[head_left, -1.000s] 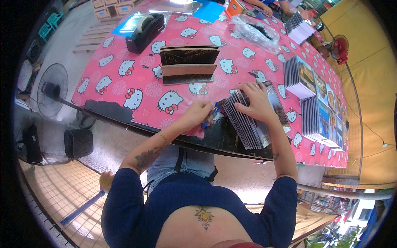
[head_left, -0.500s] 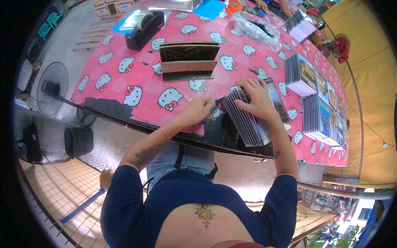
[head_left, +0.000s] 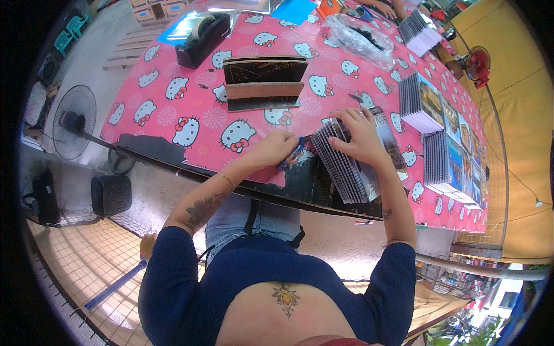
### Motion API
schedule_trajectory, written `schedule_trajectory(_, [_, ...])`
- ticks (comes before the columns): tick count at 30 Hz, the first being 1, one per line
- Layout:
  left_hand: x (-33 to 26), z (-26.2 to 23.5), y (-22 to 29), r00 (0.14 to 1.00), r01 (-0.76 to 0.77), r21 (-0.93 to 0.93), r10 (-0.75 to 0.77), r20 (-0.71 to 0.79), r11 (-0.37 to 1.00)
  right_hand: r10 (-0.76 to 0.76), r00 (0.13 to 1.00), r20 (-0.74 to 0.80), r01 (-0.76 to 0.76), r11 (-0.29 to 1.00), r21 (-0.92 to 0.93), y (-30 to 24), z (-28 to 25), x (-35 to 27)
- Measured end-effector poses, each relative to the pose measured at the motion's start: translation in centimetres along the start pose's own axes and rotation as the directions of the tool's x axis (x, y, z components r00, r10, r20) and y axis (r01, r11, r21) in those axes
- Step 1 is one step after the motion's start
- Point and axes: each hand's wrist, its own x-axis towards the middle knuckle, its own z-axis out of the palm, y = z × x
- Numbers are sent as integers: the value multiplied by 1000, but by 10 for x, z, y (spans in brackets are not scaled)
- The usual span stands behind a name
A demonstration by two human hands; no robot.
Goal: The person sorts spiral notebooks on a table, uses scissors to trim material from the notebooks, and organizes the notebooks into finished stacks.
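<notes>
A stack of spiral-bound booklets (head_left: 337, 164) leans in a slanted row at the table's near edge, its coiled bindings facing left. My right hand (head_left: 362, 137) rests over its upper part, thumb on the binding side and fingers spread across the top. In my closed left hand (head_left: 278, 147) is a small blue-handled tool that looks like pliers (head_left: 298, 151). The dark tip of the pliers points at the upper corner of the bindings; whether it touches them I cannot tell. Another booklet with a photo cover (head_left: 388, 135) lies partly under my right hand.
Beyond my hands stands a dark slotted board holder (head_left: 265, 86), with a black tape dispenser (head_left: 203, 40) farther left. More booklet stacks (head_left: 421, 104) line the right side. Clear plastic wrap (head_left: 360, 40) lies at the back, near another person's hand (head_left: 385, 8).
My left hand has shifted slightly up and left, and more of the blue handles shows. My right hand stays on the booklets. Another person's hand shows more at the far edge.
</notes>
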Motion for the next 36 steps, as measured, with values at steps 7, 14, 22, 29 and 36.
schedule_trajectory(7, [4, -6, 13, 984, 113, 102, -126, 125, 988, -12, 1000, -14, 12, 1000, -11, 4, 4, -2])
schedule_trajectory(14, [2, -6, 9, 949, 308, -407, -245, 200, 860, -5, 1000, -11, 5, 1000, -5, 4, 3, -1])
schedule_trajectory(22, [5, -3, 10, 946, 317, -369, -265, 186, 874, -8, 1000, -10, 8, 1000, 3, 4, 2, -2])
schedule_trajectory(29, [-7, 15, 17, 963, -162, 639, 263, -65, 751, -34, 999, -32, 34, 999, -5, 4, 3, -2])
schedule_trajectory(36, [3, -8, 15, 973, 184, 6, -183, 144, 983, -18, 1000, -25, 18, 1000, -4, 4, 4, -2])
